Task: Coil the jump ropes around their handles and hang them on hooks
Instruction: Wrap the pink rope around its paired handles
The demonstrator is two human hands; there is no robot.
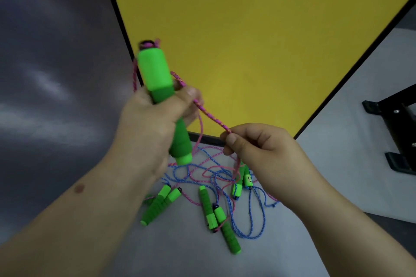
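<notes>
Wall (247, 18): yellow panel with a dark edge, filling the back of the view; no hooks in sight.
Floor (281, 254): pale grey, carrying the loose ropes; black stand (396, 126) at the right edge.
Pile (225, 175): tangled pink and blue cords with several green handles, low between the two forearms, well below both hands.
Left hand (153, 117): fingers and thumb wrapped round the handle's middle, clamped firmly.
Right hand (258, 144): thumb and forefinger pinched on the pink rope, other fingers curled.
Handle (162, 94): green, held up in front of the wall, long axis near upright, top leaning slightly left; foam grip running down through the fist, lighter cap poking out below. Somewhat blurred.
Pink rope (211, 117): leaves the handle's top end, loops past the left thumb, then runs taut, down and right, to the right pinch; slack beyond drops into the pile.
Key relation: rope stretched across the handle's axis, free end to the right and lower, right hand the nearer one to it.
Step, as judged: early winding; few turns on, hanging not yet begun.
Next, as judged: right hand to carry the rope round the upright handle.
Risk: slack snagging in the blue cords.
</notes>
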